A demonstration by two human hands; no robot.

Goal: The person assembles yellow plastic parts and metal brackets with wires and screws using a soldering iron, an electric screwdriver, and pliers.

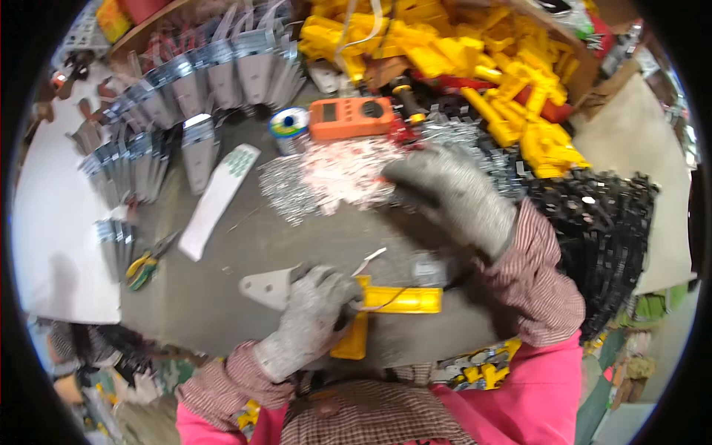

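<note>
While the left hand [311,319], in a grey knit glove, presses down near the person's body, its fingers [337,285] are curled tight over the corner of a yellow L-shaped plastic housing [393,302], pinning it flat on the grey tabletop [222,289] so it cannot slide. A thin pale wire [368,261] loops out from under that grip and runs along the housing's long arm. Just to the left, touching the glove, lies a flat grey metal bracket [265,285] with small holes, close by for the taking.

Farther out, the right hand [452,196], gloved the same, reaches over a spread heap of small silvery and pale red-white parts [334,178]; its fingers are bent down into the heap's edge, and whether they pinch anything I cannot tell.

Off to the left sit yellow-handled pliers [144,267] and a long white remote-like bar [219,196], clear of the working patch. Beyond the heap stand a solder spool [288,124] and an orange meter [350,116]. Rows of grey metal plates [208,74] fan across the back left, a pile of yellow housings [475,52] fills the far side, and black parts [601,222] lie stacked at the right, each sort kept in its own place around the worker
</note>
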